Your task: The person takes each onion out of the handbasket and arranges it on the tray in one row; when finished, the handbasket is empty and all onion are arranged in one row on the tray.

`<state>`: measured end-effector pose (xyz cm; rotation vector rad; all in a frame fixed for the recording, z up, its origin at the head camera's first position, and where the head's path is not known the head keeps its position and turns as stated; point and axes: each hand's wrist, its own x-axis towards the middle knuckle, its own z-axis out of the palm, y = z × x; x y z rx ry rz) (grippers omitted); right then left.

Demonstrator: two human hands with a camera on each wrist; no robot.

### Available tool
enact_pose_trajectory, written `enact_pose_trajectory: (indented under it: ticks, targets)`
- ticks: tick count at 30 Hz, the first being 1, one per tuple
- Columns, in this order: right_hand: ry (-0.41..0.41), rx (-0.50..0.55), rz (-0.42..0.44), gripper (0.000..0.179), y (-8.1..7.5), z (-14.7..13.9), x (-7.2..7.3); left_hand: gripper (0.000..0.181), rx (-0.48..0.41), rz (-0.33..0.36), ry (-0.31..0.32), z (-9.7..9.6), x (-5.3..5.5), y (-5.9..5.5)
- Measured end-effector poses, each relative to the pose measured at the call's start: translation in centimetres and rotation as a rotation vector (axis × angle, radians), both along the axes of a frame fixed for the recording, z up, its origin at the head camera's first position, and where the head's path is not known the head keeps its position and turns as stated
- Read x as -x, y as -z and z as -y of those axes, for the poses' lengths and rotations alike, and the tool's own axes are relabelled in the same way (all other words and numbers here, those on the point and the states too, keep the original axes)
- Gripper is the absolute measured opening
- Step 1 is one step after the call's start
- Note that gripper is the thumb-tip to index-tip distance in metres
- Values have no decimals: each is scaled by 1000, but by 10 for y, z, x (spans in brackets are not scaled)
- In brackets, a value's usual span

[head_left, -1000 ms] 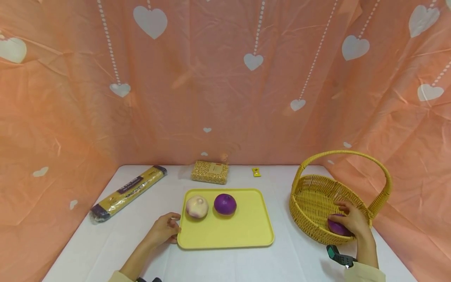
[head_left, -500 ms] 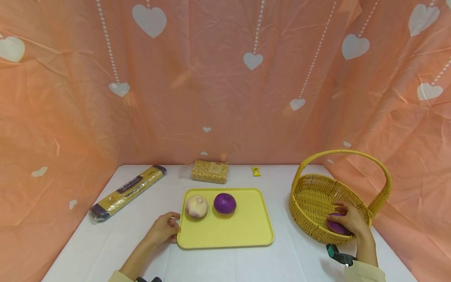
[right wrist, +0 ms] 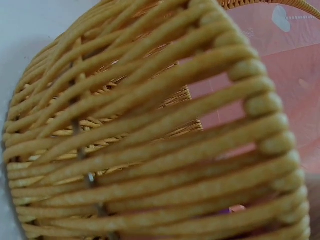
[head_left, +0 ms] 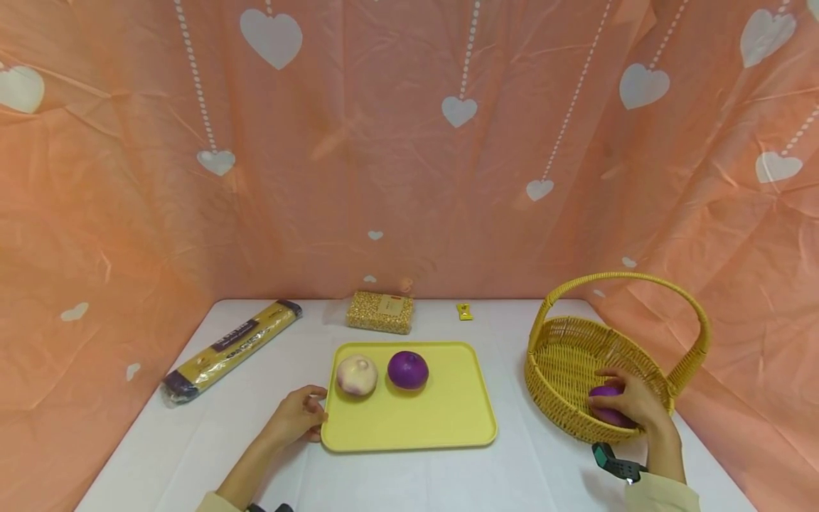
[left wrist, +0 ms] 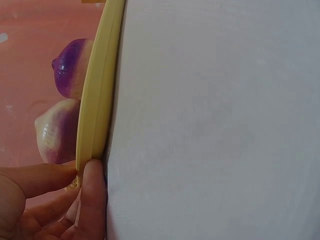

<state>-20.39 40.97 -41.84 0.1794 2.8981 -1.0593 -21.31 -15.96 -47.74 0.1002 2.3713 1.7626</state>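
My left hand (head_left: 294, 418) pinches the left rim of a yellow tray (head_left: 441, 423). In the left wrist view the thumb lies over the rim of the tray (left wrist: 97, 105) and a finger presses from below. On the tray sit a whitish-purple onion (head_left: 357, 376) and a deep purple onion (head_left: 408, 370), side by side. My right hand (head_left: 642, 403) reaches inside a wicker basket (head_left: 563, 416) and grips another purple onion (head_left: 614, 417), with fingers on its far side and thumb on its near side. The basket wall (right wrist: 150, 135) hides most of this from the right wrist camera.
A long spaghetti packet (head_left: 233, 352) lies at the left of the white table (head_left: 384, 483). Behind the tray are a bag of yellow grains (head_left: 380, 313) and a small yellow wrapped sweet (head_left: 464, 311). The basket's tall handle (head_left: 630, 276) arches above the right side.
In the basket, my right hand and the purple onion have shifted slightly left. My left hand stays at the tray rim, and the other onions have not moved.
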Motion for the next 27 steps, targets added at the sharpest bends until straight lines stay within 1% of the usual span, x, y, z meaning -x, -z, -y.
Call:
enact_pose_trajectory:
  ticks: [3,6,9,14,19,23,27]
  targets:
    - [-2,14,12,76,0,0,0,47,-1,-5,20,1,0,0]
    - [-1,32,3,76,0,0,0,47,2,-3,29,2,1,1]
    - [-7,38,-24,75,0,1,-1,47,12,1,22,2,1,1]
    - [-14,14,-70,73,0,3,-1,46,25,4,1,1,1,1]
    - [-1,3,-108,69,-1,6,0,46,27,4,-7,1,0,0]
    - [8,14,-136,67,-5,11,-1,46,23,9,-8,1,0,0]
    - [6,26,-169,65,-12,16,-1,47,20,7,1,1,1,1]
